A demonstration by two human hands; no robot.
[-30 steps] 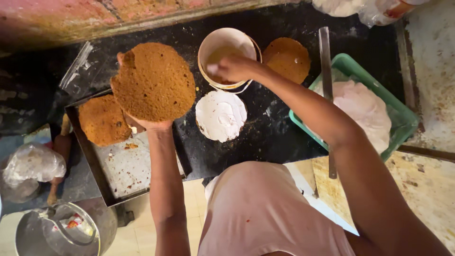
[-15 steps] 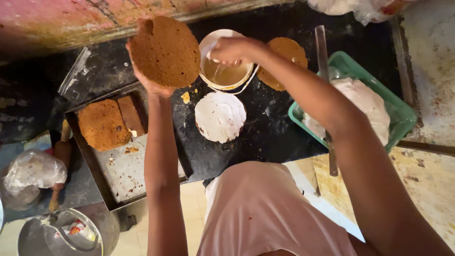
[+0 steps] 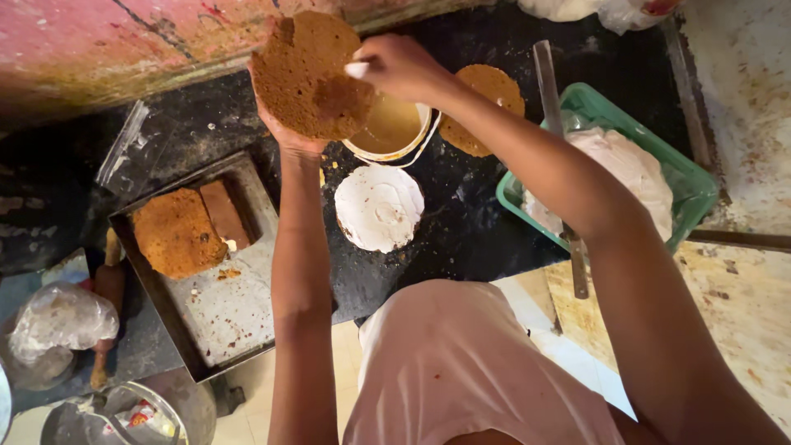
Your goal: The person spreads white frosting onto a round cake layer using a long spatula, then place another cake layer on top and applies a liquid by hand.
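Lifting round brown cake layer (image 3: 309, 74) higher, right hand (image 3: 400, 66) now brushing it

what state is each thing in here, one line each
left hand: raised, holding the round cake layer up
round cake layer: tilted above the counter, wet patch on its face
right hand: pinching a white tool against the layer
white bowl: holds brownish liquid
frosted cake layer: flat on the counter, white on top
baking tray: holds cake pieces and crumbs
green basket: holds a filled bag
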